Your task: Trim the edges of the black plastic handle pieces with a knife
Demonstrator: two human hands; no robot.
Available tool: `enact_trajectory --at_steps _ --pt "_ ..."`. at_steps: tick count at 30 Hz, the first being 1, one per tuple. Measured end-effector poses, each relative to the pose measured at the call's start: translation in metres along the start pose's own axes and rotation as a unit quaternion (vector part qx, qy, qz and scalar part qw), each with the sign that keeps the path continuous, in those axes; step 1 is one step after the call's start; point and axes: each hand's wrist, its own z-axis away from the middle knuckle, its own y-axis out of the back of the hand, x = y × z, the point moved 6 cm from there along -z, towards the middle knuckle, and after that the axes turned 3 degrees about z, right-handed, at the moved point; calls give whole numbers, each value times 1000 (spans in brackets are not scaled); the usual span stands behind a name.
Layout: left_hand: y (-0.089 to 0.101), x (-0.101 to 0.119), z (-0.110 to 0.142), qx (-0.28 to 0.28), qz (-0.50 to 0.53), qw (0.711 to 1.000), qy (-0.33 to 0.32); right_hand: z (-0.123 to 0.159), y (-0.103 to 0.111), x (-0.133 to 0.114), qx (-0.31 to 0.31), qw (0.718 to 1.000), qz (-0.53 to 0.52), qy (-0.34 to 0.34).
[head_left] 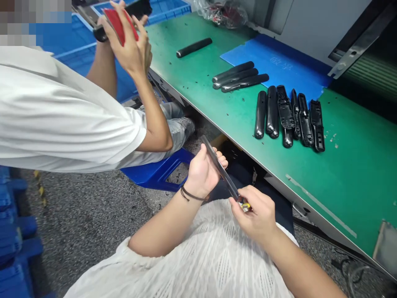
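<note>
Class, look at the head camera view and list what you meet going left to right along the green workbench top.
Lone black handle → three black handles side by side → row of black plastic casings → grey metal plate

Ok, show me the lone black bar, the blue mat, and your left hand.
Black bar (194,47): head view, point on its middle.
Blue mat (279,51): head view, point on its upper middle.
Left hand (203,174): head view, point on the middle of the hand.
</note>
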Motion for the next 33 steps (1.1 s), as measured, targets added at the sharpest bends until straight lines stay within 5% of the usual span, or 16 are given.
enact_trajectory --at_steps 2,4,6,8,9,11,15,20,24,33 --pt "10 -2 0 -1 -149 989 -23 -3 9 -4 53 998 27 18" --pt "14 11 7 12 -331 930 -159 -6 19 -7 85 995 48 22" --pt "2 30 31 8 -463 798 -386 -9 25 -10 96 994 50 25" --pt "-20 30 59 -75 -536 639 -547 -11 26 -17 80 995 41 42" --pt "-31 24 68 -142 -561 579 -574 -11 25 -22 64 996 34 53" --pt "-44 13 77 -250 -586 516 -573 -10 24 -28 23 998 16 62" --pt "-49 14 72 -275 -584 513 -565 -12 30 -24 -73 997 -14 11" --pt "-50 12 70 -332 -566 521 -545 -18 43 -23 -150 981 90 84" --pt "-56 10 71 -343 -573 530 -523 -24 40 -20 -192 974 105 63" --pt "-61 7 77 -318 -580 518 -542 -29 36 -25 -131 976 151 83"
